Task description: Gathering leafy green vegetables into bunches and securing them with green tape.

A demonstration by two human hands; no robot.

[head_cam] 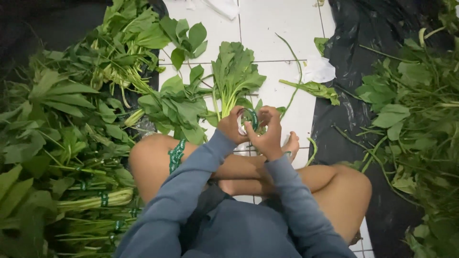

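Head view: left hand (231, 126) and right hand (267, 136), grip on green-printed tape roll (248, 119).

Left hand (231, 125) and right hand (267, 136) together hold a tape roll (248, 119) before a spinach bunch (234, 76).

A produce-bundling spot on a white tiled floor (272, 28): loose greens (416, 95) on black plastic (354, 28) right, tied bundles (95, 200) left.
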